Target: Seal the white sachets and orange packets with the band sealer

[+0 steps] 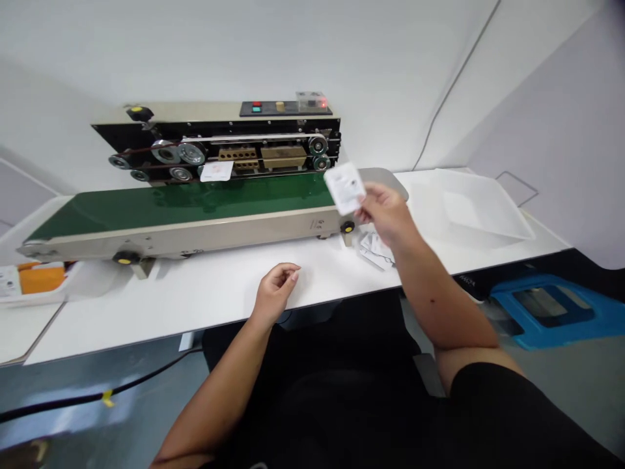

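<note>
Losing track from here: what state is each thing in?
Right hand: pinching white packet
White packet: raised, tilted
Left hand: loosely curled, nothing visible held
Band sealer: indicator lit red
Second packet: at the rollers
Green belt: motion unclear
Loose packets: piled on table
Left tray: holding orange packets

Mach. (209, 203) on tbl (322, 273); pkt pile (375, 250) before R end; tub (488, 203) R.
</note>
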A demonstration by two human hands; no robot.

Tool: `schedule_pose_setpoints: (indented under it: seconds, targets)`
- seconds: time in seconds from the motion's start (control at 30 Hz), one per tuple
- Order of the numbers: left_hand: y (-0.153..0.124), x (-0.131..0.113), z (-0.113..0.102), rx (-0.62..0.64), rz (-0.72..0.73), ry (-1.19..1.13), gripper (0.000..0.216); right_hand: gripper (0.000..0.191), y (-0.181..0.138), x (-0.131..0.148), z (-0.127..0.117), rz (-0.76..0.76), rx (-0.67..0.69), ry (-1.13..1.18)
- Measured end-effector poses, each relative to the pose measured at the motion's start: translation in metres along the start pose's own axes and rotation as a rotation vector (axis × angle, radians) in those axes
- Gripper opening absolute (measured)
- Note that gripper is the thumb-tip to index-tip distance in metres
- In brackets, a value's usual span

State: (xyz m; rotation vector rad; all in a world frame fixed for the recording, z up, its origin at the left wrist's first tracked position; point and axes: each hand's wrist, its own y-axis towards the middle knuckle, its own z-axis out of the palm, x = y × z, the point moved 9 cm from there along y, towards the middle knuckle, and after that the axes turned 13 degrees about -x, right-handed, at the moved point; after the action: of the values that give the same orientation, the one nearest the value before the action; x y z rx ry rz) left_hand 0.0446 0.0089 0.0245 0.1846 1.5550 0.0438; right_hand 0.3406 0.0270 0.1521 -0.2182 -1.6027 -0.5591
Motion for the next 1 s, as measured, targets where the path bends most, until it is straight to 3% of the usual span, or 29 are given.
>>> schedule_pose_setpoints:
  seconds: [0.07, 0.2, 0.43, 0.57, 0.67, 0.73, 0.8, 0.9, 1.0]
  targets:
    - [-0.001, -0.004, 0.001, 0.015, 0.011, 0.020, 0.033, 0.020, 0.037, 0.013, -0.010, 0.028, -0.134, 0.043]
    - [-0.001, -0.007, 0.001, 0.030, 0.039, 0.018, 0.035, 0.014, 0.081, 0.015, 0.005, 0.204, -0.152, 0.076]
    - [-0.001, -0.002, -0.001, 0.047, 0.055, 0.046, 0.031, 0.018, 0.099, -0.002, 0.056, 0.379, -0.128, 0.047]
    - [0.000, -0.002, -0.003, 0.052, 0.067, 0.082, 0.027, 0.010, 0.104, 0.002, 0.068, 0.255, -0.094, -0.109]
    - [0.001, -0.005, -0.003, 0.056, 0.079, 0.085, 0.026, 0.025, 0.080, 0.027, 0.041, -0.073, -0.167, -0.248]
    - [0.000, -0.007, -0.002, 0.056, 0.087, 0.079, 0.027, 0.033, 0.042, 0.039, 0.008, -0.283, -0.251, -0.286]
    - [-0.001, -0.010, 0.000, 0.061, 0.094, 0.076, 0.027, 0.036, -0.001, 0.032, -0.035, -0.387, -0.344, -0.320]
    - [-0.001, -0.012, 0.003, 0.069, 0.089, 0.076, 0.030, 0.036, -0.045, -0.013, -0.102, -0.330, -0.418, -0.495]
    - [0.000, -0.011, 0.005, 0.070, 0.074, 0.079, 0.033, 0.044, -0.059, -0.073, -0.150, -0.205, -0.327, -0.801]
